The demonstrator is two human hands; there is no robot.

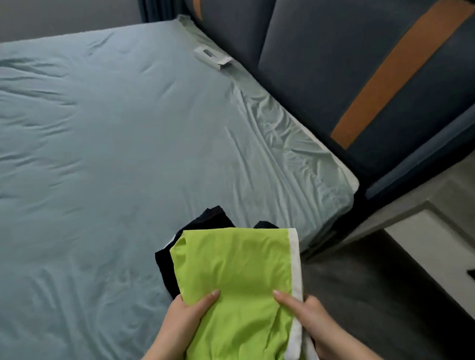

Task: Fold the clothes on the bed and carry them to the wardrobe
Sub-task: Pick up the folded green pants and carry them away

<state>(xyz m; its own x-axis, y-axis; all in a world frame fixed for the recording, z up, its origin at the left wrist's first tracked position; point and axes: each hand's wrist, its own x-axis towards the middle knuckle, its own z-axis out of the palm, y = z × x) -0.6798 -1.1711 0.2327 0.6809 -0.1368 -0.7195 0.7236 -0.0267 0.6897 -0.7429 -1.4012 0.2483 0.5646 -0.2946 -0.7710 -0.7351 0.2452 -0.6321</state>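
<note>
Holding: left hand [184, 314] and right hand [313, 315] grip folded lime-green fabric garment [237, 269], thumbs on top.
Risk: black cloth garment [202, 223] under the thumbs may slide out if the stack tilts.

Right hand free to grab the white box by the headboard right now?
Probably not: the right hand grips the green garment stacked on a black garment, and the white box lies far off by the headboard. Only sheet lies between.

Green garment [232, 278] soft matt cloth; bed sheet [88, 148] smooth, wrinkled fabric; headboard [334, 60] matt upholstery
</note>
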